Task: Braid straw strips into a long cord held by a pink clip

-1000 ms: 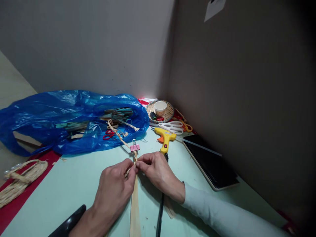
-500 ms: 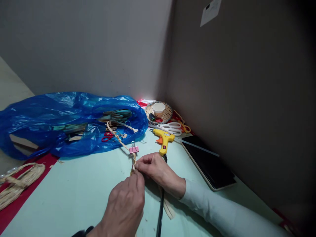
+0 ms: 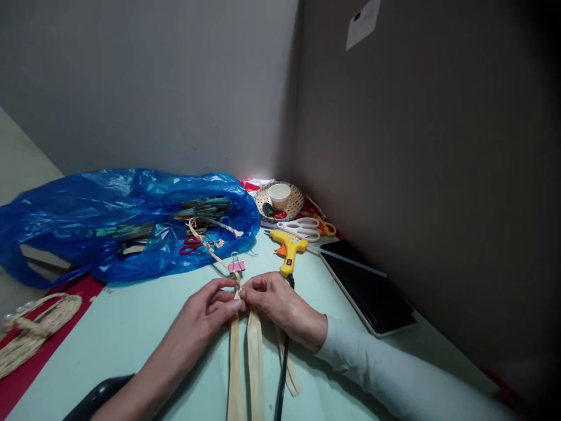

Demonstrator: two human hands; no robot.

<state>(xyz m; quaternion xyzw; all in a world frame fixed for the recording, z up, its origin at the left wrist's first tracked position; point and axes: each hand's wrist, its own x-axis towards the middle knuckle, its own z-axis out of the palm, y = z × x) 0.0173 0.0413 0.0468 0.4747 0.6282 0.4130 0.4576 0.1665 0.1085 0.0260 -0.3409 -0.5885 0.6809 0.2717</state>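
A thin braid of pale dried-leaf strips (image 3: pixel 205 242) runs from the blue bag toward me, with a pink binder clip (image 3: pixel 236 266) clamped on it. Just below the clip, my left hand (image 3: pixel 214 307) pinches the braid's near end between thumb and fingers. From the other side my right hand (image 3: pixel 274 301) pinches the same spot, its fingertips almost meeting the left ones. Two long flat strips (image 3: pixel 255 362) hang from there toward me. A third strip (image 3: pixel 289 368) comes out under my right hand, beside a black cord. The exact fold between the fingertips is hidden.
A yellow glue gun (image 3: pixel 288 248) lies beyond my right hand, near white-handled scissors (image 3: pixel 302 228) and a woven basket (image 3: pixel 300 204) holding a cup. A black tablet (image 3: pixel 363 286) is at right. The blue plastic bag (image 3: pixel 131 193) and a coiled braid (image 3: pixel 48 327) lie left.
My left hand has moved up from below the braid's end to its left side, just under the clip. Two flat strips now show below. My right hand stays nearly in place.
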